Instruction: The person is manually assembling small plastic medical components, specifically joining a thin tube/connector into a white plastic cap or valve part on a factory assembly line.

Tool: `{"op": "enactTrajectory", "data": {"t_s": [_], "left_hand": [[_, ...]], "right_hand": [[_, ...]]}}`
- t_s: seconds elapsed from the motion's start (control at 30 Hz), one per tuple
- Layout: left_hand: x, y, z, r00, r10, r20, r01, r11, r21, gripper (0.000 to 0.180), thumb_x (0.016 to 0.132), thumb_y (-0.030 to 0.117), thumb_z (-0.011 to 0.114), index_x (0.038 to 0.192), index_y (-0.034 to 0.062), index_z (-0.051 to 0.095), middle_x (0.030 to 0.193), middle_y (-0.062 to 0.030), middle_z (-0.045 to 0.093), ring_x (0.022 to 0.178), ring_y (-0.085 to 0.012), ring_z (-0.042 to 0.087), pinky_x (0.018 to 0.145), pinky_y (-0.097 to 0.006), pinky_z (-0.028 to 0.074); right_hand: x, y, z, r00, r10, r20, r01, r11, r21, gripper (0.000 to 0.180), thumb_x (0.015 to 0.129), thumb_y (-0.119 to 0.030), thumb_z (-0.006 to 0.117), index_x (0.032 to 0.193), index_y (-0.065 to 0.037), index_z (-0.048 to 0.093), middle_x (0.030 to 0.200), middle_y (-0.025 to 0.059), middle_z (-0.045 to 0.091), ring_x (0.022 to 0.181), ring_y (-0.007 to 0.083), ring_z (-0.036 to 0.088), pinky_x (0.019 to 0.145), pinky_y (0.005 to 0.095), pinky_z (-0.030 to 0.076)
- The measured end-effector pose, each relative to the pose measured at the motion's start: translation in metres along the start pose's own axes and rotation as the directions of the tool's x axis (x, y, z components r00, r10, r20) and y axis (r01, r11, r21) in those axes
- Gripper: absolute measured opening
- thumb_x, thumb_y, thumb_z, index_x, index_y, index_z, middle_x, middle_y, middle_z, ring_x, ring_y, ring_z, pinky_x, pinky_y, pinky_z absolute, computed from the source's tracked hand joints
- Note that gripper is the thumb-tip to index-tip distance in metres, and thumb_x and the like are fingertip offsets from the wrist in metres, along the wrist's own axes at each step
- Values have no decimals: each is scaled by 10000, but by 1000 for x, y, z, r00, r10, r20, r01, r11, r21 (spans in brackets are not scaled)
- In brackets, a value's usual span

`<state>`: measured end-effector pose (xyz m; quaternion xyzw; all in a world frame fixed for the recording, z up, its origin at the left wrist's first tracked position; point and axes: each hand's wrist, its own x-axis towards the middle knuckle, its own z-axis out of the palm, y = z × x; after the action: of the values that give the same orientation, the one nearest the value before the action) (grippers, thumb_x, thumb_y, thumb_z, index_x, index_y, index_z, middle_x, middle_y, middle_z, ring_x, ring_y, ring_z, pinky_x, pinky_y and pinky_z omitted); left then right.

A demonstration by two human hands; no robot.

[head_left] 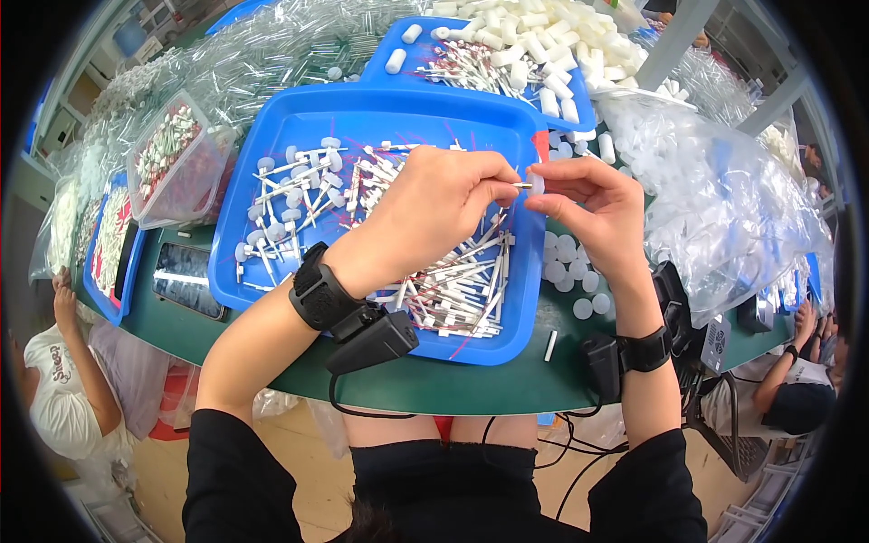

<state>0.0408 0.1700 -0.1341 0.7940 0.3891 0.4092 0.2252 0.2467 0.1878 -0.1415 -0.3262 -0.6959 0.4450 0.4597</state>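
Observation:
My left hand (421,222) pinches a thin rod (522,185) with its tip toward the right; the rest of it is hidden in the fingers. Against that tip, my right hand (602,213) grips a small translucent white round cap (536,185) between thumb and fingers. Both hands are above the right part of a blue tray (317,109). In it, rods fitted with round caps (294,199) lie at the left, while thin white rods with red wires (462,290) fill the middle and right. Loose round caps (566,262) lie on the green table beside the tray.
Behind is another blue tray (389,63) with white foam-like cylinders (543,45) and wired parts. Clear plastic tubes (262,68) pile up far left. A clear box (172,172), a phone (188,281) and a plastic bag (724,199) flank the tray. People sit at both sides.

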Motion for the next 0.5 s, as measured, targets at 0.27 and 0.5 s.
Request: {"op": "enactTrajectory", "data": {"t_s": [0.27,0.5], "left_hand": [[-5,2,3,981,176,-76,-165,977,138,132,807,-40,566,892,4,657,815,-137,691,699,-261,678,618,-316,528],[-8,3,4,969,243,-34,-222,928,298,141,774,-55,591,885,17,640,806,-137,672,725,-303,658,633,-336,520]], "right_hand": [[-3,-2,3,999,-36,3,36,999,-16,192,773,40,721,961,43,683,922,106,698,831,178,699,735,254,558],[-4,-2,8,999,-42,4,42,999,17,199,772,45,721,967,51,681,909,105,698,815,175,698,738,254,560]]}}
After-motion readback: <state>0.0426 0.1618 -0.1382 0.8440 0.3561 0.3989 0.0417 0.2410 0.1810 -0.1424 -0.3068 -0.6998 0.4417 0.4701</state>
